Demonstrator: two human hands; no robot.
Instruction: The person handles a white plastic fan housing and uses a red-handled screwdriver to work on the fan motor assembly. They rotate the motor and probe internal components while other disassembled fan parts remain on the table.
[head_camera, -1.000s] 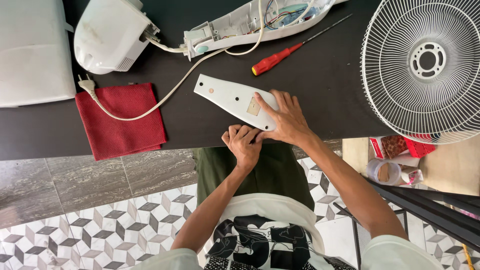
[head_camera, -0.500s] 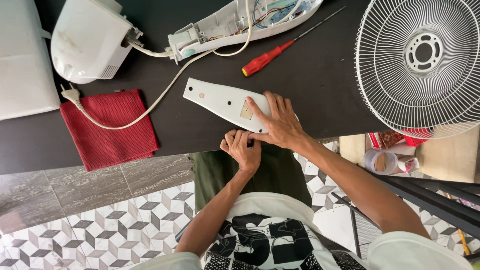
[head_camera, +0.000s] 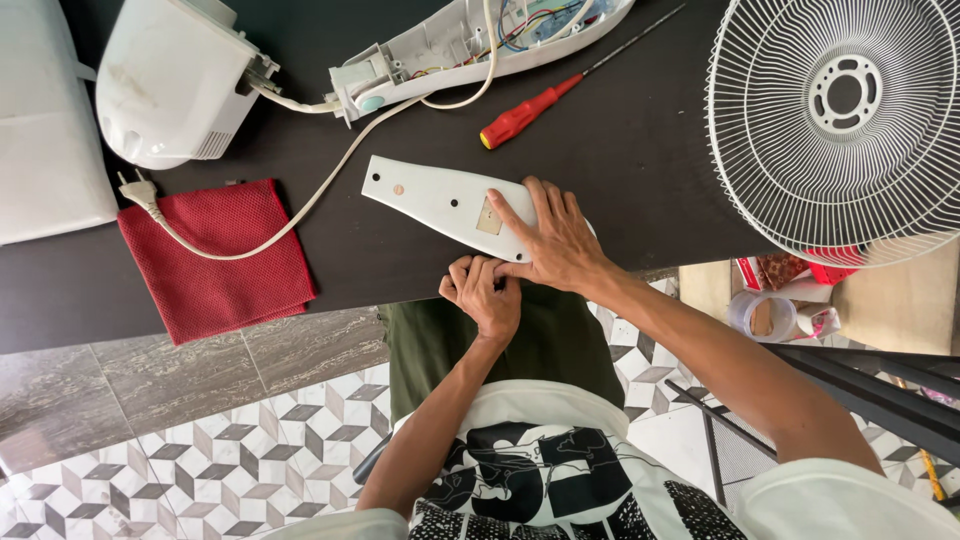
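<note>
Left of right hand: white cover plate under the fingers; bare dark table beyond, up to the cord and red cloth.
Ahead: red screwdriver, open housing.
Right: fan grille blocks.
Below: left hand at the table edge.

You have nine things on the dark tabletop, counting your two hands.

You can count one flat white plastic cover panel, one open white plastic housing with coloured wires, one red-handled screwdriver, one folded red mesh cloth, one white round wire fan grille, one white fan motor casing, one white power cord with plug, and two hands: left, right.
</note>
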